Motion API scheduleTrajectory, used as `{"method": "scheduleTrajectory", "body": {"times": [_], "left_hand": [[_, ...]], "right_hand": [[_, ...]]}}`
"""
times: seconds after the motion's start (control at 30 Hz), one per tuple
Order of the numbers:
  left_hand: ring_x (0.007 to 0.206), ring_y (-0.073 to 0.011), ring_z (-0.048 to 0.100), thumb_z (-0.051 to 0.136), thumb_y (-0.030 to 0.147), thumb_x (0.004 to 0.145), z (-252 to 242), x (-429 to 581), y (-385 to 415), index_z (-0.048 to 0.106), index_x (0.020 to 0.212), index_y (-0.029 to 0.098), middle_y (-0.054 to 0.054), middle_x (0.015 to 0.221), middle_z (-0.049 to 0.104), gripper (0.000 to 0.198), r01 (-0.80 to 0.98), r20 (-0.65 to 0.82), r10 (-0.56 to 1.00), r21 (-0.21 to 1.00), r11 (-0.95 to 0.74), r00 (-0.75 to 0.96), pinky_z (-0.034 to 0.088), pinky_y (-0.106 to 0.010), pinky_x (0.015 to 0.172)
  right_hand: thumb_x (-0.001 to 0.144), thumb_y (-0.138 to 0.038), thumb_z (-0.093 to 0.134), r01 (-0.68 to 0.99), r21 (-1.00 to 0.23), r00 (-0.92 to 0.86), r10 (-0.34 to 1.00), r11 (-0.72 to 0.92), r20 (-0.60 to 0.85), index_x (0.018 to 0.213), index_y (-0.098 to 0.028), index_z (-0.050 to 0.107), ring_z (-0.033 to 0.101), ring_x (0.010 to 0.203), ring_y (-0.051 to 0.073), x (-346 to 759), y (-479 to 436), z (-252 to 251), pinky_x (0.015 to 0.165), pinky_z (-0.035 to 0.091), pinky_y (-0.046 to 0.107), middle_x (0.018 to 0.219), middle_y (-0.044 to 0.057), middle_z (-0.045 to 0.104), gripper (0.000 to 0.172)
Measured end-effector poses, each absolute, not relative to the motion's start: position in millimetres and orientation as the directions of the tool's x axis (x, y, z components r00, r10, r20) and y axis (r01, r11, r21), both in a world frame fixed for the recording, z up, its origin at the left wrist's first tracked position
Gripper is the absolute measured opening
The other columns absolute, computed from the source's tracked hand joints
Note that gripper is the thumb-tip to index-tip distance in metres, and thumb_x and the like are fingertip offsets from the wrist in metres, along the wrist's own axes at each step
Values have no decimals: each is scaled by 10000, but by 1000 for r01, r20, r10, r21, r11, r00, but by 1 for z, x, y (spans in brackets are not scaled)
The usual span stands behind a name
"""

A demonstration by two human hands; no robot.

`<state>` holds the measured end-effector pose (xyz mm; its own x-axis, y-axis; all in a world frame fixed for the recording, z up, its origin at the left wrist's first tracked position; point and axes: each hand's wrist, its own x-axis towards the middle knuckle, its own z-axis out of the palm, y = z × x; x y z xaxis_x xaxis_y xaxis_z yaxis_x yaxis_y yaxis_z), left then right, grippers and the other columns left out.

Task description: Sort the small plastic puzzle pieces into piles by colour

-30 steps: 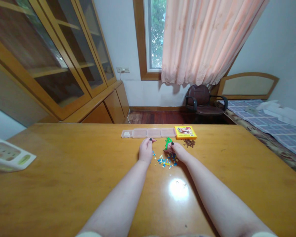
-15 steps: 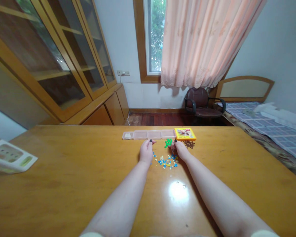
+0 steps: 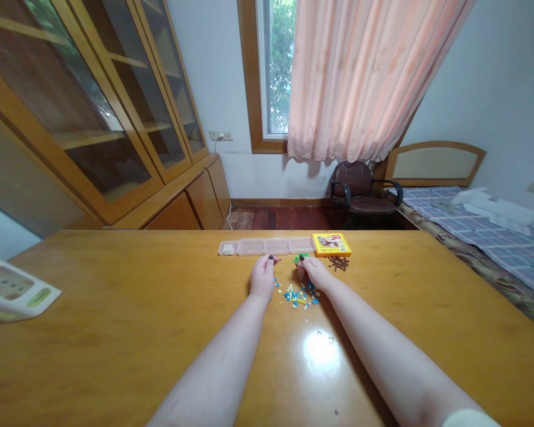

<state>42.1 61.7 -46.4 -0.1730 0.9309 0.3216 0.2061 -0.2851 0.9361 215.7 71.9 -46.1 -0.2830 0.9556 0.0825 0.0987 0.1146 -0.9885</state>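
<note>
head view: left hand (image 3: 261,280) curled nearly closed, any hold untellable; blue and cream pieces (image 3: 289,295) lie at its four o'clock; green pieces (image 3: 298,257) newly part-hidden by the loosely curled right hand (image 3: 314,272), grip unclear, which shifted towards nine o'clock, nearer its partner.

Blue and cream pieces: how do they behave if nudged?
Likely to scatter rather than move as one: the blue and cream pieces lie loose, with gaps between some. Each is probably light, being tiny beside the right hand. They may slide easily, since the tabletop shows a glossy reflection.
</note>
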Motion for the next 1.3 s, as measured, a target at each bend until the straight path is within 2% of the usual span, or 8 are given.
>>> {"method": "scheduleTrajectory", "body": {"times": [0.2, 0.33, 0.5, 0.67, 0.87, 1.03, 1.17, 1.3], "left_hand": [[832, -176, 616, 413, 286, 833, -48, 42, 63, 641, 786, 181, -53, 837, 671, 256, 205, 299, 938, 943, -262, -176, 484, -310, 793], [850, -178, 625, 412, 289, 820, -49, 42, 65, 640, 780, 183, -49, 847, 682, 255, 170, 250, 945, 962, -216, -213, 482, -311, 804], [911, -193, 633, 427, 288, 824, -61, 42, 70, 665, 829, 198, -51, 915, 698, 255, 170, 176, 969, 975, -146, -175, 474, -336, 846], [913, -208, 637, 446, 309, 828, -68, 40, 73, 678, 845, 197, -60, 917, 700, 258, 213, 205, 970, 961, -174, -133, 477, -357, 844], [901, -196, 634, 422, 293, 825, -66, 39, 73, 667, 837, 189, -57, 912, 696, 266, 173, 190, 970, 971, -163, -152, 476, -352, 845], [894, -189, 633, 420, 284, 823, -64, 41, 74, 660, 818, 188, -57, 906, 695, 258, 139, 192, 969, 976, -170, -159, 476, -340, 847], [882, -182, 632, 422, 276, 824, -62, 42, 73, 657, 815, 184, -53, 890, 693, 253, 137, 196, 968, 975, -175, -154, 478, -328, 842], [884, -175, 628, 426, 257, 822, -61, 41, 73, 657, 815, 180, -51, 892, 693, 244, 136, 196, 968, 975, -175, -160, 475, -309, 844]], "right_hand": [[795, -575, 415, 176, -959, 125, 961, 222, 245, 516, -205, 492, 498, 556, 150, 246, 84, -36, 576, 427, 273, 521, 12, 521, 469], [800, -639, 377, -17, -997, 347, 936, 72, 62, 492, -222, 424, 448, 419, 131, 253, 74, -33, 456, 387, 264, 424, -13, 443, 521], [789, -678, 380, -172, -983, 341, 932, -67, -123, 509, -228, 405, 451, 357, 132, 237, 57, -46, 394, 368, 265, 399, -23, 425, 531], [794, -693, 332, -242, -970, 309, 948, -4, -81, 510, -236, 391, 453, 368, 136, 222, 65, -53, 424, 412, 281, 402, -27, 412, 541], [811, -677, 307, -175, -981, 387, 922, 81, 7, 530, -236, 408, 446, 405, 139, 226, 74, -47, 452, 420, 285, 436, -20, 432, 532], [827, -550, 394, 37, -990, 122, 982, 137, 141, 457, -225, 414, 359, 392, 110, 228, 61, -41, 573, 438, 287, 376, -40, 375, 493], [841, -476, 381, 251, -943, -300, 944, 218, 138, 432, -215, 378, 363, 427, 110, 206, 58, -42, 485, 322, 248, 403, -31, 382, 485], [882, -439, 318, 396, -869, -478, 875, 297, 82, 460, -203, 384, 373, 454, 111, 186, 62, -41, 499, 289, 249, 434, -26, 402, 488]]}}
